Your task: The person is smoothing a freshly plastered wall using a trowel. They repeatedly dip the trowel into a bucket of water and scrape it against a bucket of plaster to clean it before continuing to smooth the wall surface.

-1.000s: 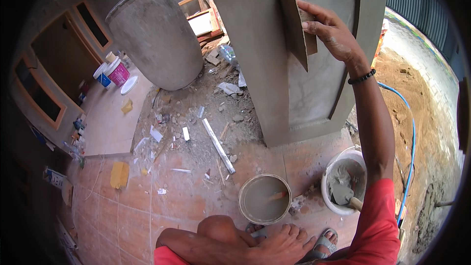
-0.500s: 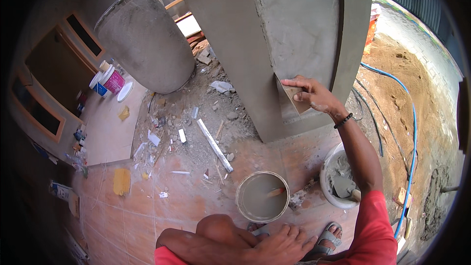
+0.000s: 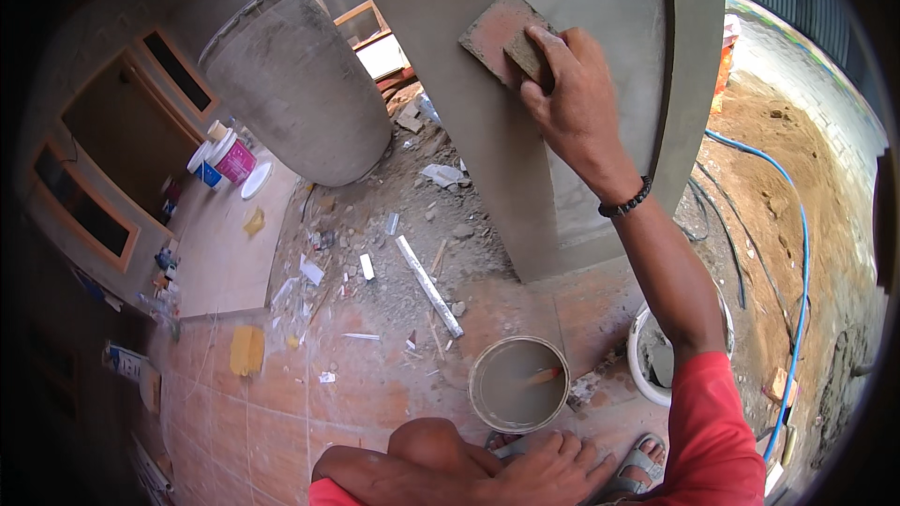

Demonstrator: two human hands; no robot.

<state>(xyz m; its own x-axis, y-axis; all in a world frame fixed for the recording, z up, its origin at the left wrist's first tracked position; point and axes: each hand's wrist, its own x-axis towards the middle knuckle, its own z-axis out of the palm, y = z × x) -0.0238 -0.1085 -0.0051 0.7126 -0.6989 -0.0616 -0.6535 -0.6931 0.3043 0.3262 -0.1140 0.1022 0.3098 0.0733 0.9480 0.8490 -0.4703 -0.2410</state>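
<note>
My right hand (image 3: 583,108) is closed around the grip of a flat plastering float (image 3: 493,36). The float lies against the raised left border of a grey plastered panel (image 3: 614,23), next to its recessed middle. Low in front of me, my left hand (image 3: 553,470) rests by my bent legs with its fingers stretched out, holding nothing. A round bucket (image 3: 476,403) of murky grey water stands just beyond it, an orange-brown handle sticking up inside. Beside my right forearm is a white bucket (image 3: 639,370) of grey mortar, partly hidden by the arm.
Rubble and a white strip (image 3: 429,287) litter the ground left of the panel. A large grey cylinder (image 3: 305,84) stands behind that. Paint pails (image 3: 232,159) sit on a slab at the left. A blue hose (image 3: 804,253) runs along sand at the right.
My right hand has carried the float up and left, from the recess's lower left corner to the panel's upper left border. The float now turns its broad side outward. My left hand stays resting.
</note>
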